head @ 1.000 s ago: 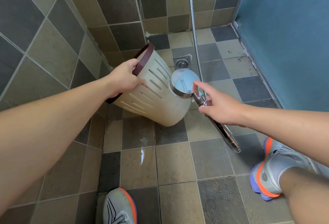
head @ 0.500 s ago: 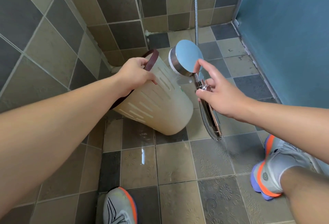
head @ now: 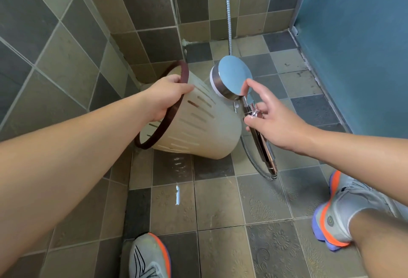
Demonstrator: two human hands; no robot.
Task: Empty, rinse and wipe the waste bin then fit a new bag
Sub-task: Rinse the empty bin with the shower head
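The left hand grips the dark rim of the bin, fingers curled over the edge. The bin is cream with slots in its side. It is tipped over, held up above the wet floor, with its mouth facing left, near the tiled corner. Just beside the bin is the shower head. The right hand holds its shiny handle, with one finger straight up on the round head. A hose hangs behind. Two shoes stand below.

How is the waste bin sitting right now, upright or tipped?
Tipped: the waste bin lies sideways, mouth facing left; the left hand grips its dark rim.
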